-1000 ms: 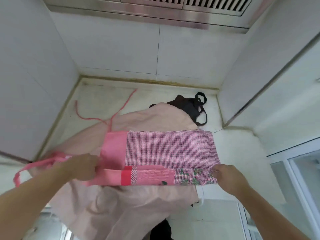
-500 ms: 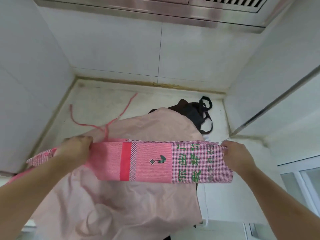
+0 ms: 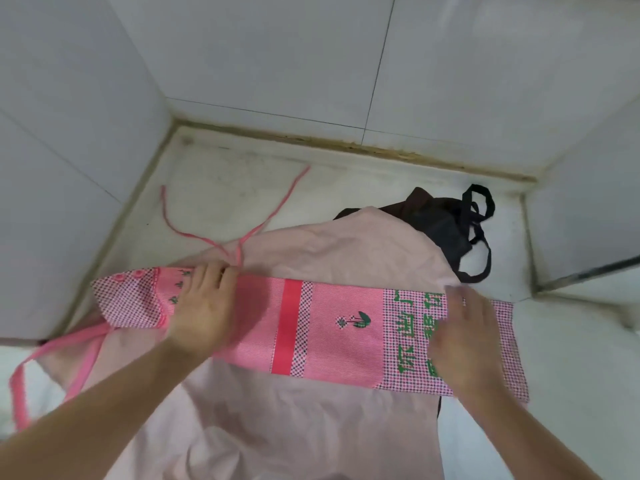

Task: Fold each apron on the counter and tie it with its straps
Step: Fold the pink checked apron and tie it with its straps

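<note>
A pink checked apron (image 3: pixel 329 327) with green lettering lies folded into a long band across a pale pink apron (image 3: pixel 311 427) on the white counter (image 3: pixel 225 188). My left hand (image 3: pixel 202 306) presses flat on the band's left part, fingers spread. Over the lettering at the right end, my right hand (image 3: pixel 464 337) lies flat, blurred by motion. Thin pink straps (image 3: pixel 221 240) run from the band's top edge toward the back wall. A wider pink strap loop (image 3: pixel 52 372) hangs off at the left. A dark apron (image 3: pixel 443 230) with black straps is bundled behind the pale one.
Tiled walls close the counter at the left (image 3: pixel 69 168), the back (image 3: pixel 346 64) and the right (image 3: pixel 588 202). The pale pink apron hangs over the counter's front edge toward me.
Both hands have let go of the band's ends and laid it down. They now press flat on it. The camera has moved closer and looks further down.
</note>
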`<state>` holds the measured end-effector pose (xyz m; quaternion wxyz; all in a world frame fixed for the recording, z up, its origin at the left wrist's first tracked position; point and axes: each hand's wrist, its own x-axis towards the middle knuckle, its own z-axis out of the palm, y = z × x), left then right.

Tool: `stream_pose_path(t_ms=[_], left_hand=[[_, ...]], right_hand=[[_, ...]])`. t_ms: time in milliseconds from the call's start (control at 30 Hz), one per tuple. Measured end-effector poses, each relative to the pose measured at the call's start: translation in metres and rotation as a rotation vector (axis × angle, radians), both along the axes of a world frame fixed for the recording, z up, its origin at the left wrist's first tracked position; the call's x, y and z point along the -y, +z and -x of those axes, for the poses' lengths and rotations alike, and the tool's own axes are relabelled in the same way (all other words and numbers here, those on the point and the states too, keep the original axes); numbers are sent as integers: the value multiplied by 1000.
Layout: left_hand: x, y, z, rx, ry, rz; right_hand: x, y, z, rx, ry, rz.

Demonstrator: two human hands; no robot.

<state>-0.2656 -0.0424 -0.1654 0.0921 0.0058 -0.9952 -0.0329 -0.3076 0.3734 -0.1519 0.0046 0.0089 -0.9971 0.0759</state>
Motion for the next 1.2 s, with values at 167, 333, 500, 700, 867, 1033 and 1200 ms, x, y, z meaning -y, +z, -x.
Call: stream_pose_path(t_ms=[167,333,500,700,867,1033,1200], left_hand=[[-28,-32,-24,154,-182,-301],[23,-20,-42,88,255,-459],[60,7,-71,92,876,-748],[95,11,-60,155,1328,-1529],[107,25,-55,-5,1267,-1254],[105,43,-66,182,1098,-514],[32,34,-53,22,517,-617]], right_hand=[[98,-36,-81,187,370,119],[92,-66,-86,226,402,52],[98,-63,-85,281,384,47],[104,-61,-86,302,360,6],[99,-59,-83,312,394,-34],[106,-49,-83,369,369,-35],[151,-26,-85,232,296,56]])
